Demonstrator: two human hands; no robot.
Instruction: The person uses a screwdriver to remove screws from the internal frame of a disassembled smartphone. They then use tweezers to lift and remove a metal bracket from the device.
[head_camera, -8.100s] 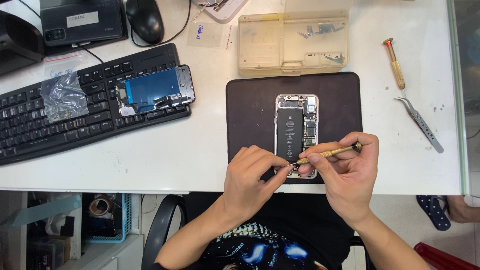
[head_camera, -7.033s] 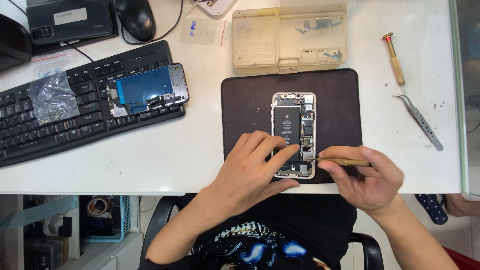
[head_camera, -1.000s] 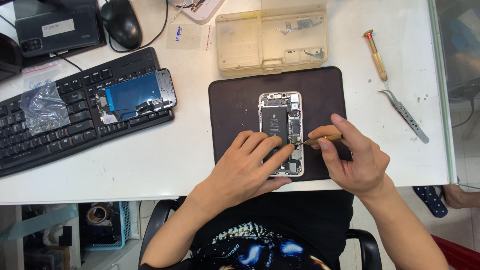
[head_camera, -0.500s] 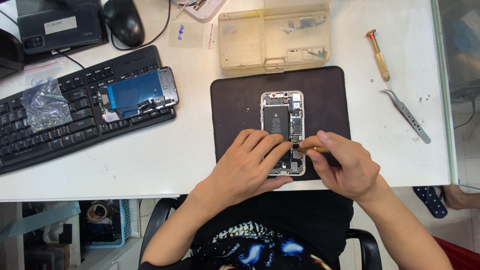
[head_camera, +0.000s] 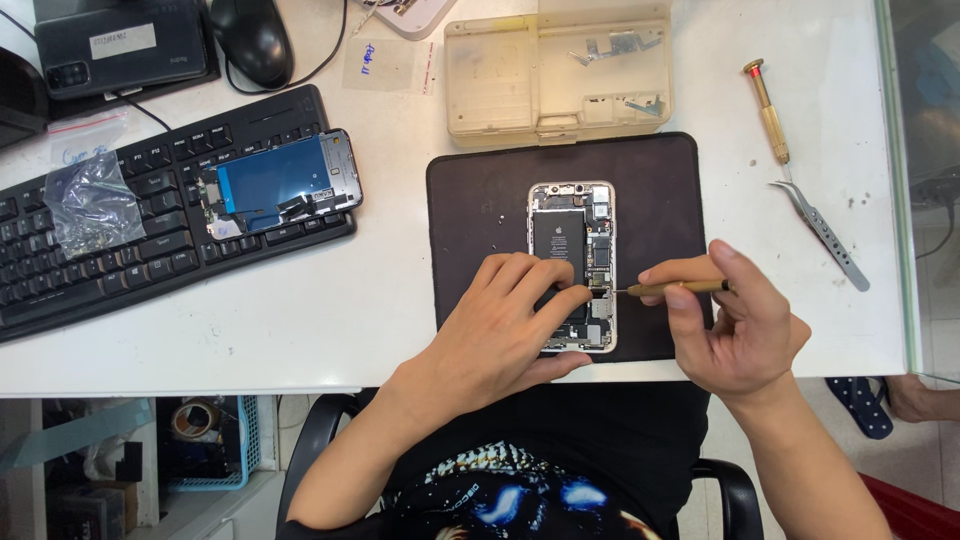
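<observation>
Lying far left of the working hands, a crumpled clear plastic bag (head_camera: 92, 203) on a black keyboard (head_camera: 150, 250), with a detached phone screen (head_camera: 278, 186), blue side up, resting across the keys to its right; above these, a dark box (head_camera: 120, 42) and a black mouse (head_camera: 250, 38) sitting at the back of the white table (head_camera: 300, 320)

Pressing down on the lower half of an opened phone (head_camera: 572, 262), the left hand (head_camera: 495, 335), fingertips (head_camera: 575, 297) curled onto the exposed internals and steadying the body against a dark work mat (head_camera: 480, 210); holding nothing, only bearing on the phone

Pinching a slim brass screwdriver (head_camera: 680, 288) just to the right of that, the right hand (head_camera: 740, 335), thumb and fingers closed around the handle, shaft lying nearly level and the fine tip touching the phone's right edge beside the left fingertips

Standing beyond the mat, straight up from the grip, a translucent yellowish parts box (head_camera: 555, 70), lid open, small metal pieces lying inside

Lying well right of the gripping hand and apart from it, a second screwdriver (head_camera: 768, 112) with a red cap, and just below it a pair of steel tweezers (head_camera: 825, 235) angled across the table
</observation>
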